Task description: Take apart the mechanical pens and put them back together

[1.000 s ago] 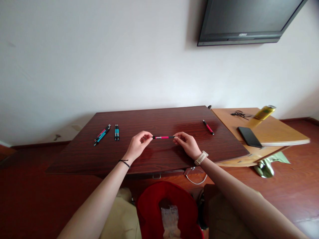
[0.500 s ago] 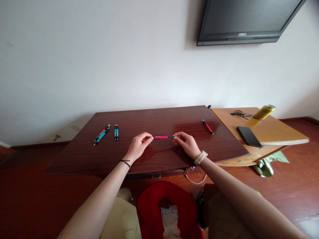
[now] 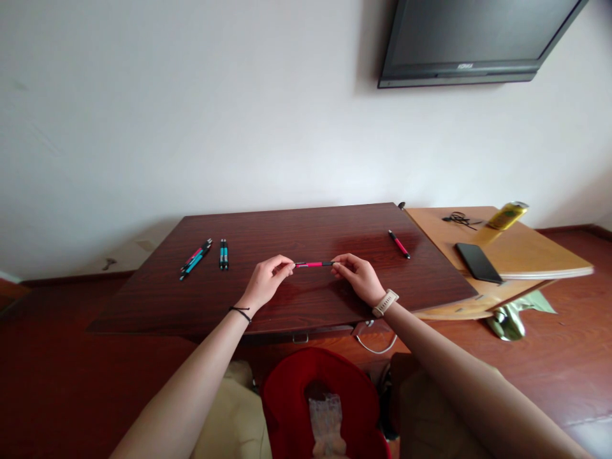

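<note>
A pink and black pen [image 3: 314,264] is held level between my two hands, just over the dark wooden table [image 3: 306,229]. Its left end is pinched by my left hand [image 3: 268,275], its right end by my right hand [image 3: 357,274]. To the left lie two blue and black pens [image 3: 224,255] side by side. Farther left is a small bunch of blue and pink pens [image 3: 196,259]. Another pink pen [image 3: 399,244] rests alone at the table's right side, slanting.
A lighter wooden table [image 3: 530,245] adjoins on the right, bearing a black phone [image 3: 477,262], a coiled black cable [image 3: 459,219] and a yellow can [image 3: 507,216]. A television [image 3: 478,41] hangs on the wall. Below me is a red seat [image 3: 282,395].
The pink pen has turned a little about its length, so light printing or its clip side now shows. Both hands stay in the same place.
</note>
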The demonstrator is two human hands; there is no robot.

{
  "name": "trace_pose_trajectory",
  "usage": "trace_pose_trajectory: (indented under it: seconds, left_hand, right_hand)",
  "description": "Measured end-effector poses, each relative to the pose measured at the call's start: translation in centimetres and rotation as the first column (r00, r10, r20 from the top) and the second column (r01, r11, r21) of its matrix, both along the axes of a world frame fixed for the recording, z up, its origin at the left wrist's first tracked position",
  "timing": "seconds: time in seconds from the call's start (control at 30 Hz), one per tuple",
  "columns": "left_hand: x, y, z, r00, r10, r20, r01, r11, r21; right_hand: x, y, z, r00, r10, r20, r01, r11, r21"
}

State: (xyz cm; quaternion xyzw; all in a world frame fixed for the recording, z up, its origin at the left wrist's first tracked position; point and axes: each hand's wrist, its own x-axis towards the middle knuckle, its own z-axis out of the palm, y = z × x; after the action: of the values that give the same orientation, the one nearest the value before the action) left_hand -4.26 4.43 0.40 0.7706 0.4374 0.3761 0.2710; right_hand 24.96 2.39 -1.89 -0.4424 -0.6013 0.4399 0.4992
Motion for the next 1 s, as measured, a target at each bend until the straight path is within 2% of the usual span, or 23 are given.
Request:
trace_pose_trajectory:
  seconds: [0.13, 0.33, 0.6, 0.77, 1.0]
  left_hand:
    - [0.1, 0.0, -0.2, 1.0, 0.011, 0.026, -0.011, 1.0, 0.019]
    - [0.3, -0.2, 0.2, 0.999, 0.011, -0.034, -0.007, 0.995, 0.104]
    - [0.3, -0.4, 0.9, 0.999, 0.018, -0.051, -0.013, 0.995, 0.099]
    - [0.2, -0.3, 0.4, 0.999, 0.006, -0.043, -0.003, 0.998, 0.065]
    - [0.3, -0.3, 0.3, 0.998, 0.013, -0.053, -0.007, 0.995, 0.102]
  right_hand:
    - [0.0, 0.0, 0.1, 1.0, 0.001, 0.003, -0.001, 1.0, 0.001]
    - [0.0, -0.1, 0.1, 1.0, 0.007, -0.006, -0.007, 1.0, 0.0]
    - [0.1, 0.0, -0.1, 1.0, 0.007, 0.002, -0.007, 1.0, -0.003]
    - [0.1, 0.0, 0.0, 1.0, 0.006, 0.001, -0.006, 1.0, -0.004]
    - [0.1, 0.0, 0.0, 1.0, 0.005, 0.002, -0.005, 1.0, 0.003]
